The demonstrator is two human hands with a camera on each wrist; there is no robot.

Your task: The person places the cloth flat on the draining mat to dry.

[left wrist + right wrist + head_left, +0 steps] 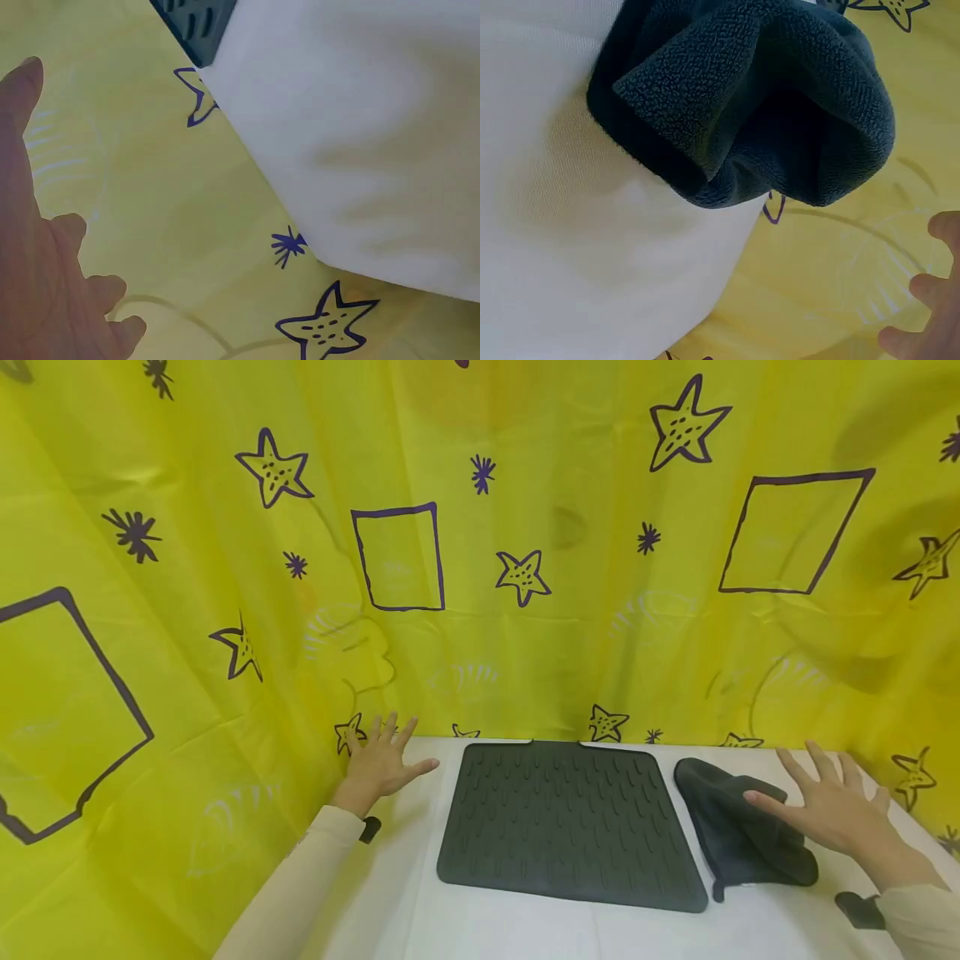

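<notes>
My left hand hovers with spread fingers over the white surface, left of a dark ribbed mat, touching nothing. The left wrist view shows the same hand at its left edge and a corner of the mat at the top. On the right, my right hand is held above a crumpled dark terry cloth, fingers apart and holding nothing. Seen from the right wrist, the cloth lies folded with a hollow in it, away from the fingertips of the hand.
A white tabletop carries the mat and the cloth. Yellow curtain printed with stars and frames hangs along the back and both sides, meeting the table edge. Dark straps sit at both wrists.
</notes>
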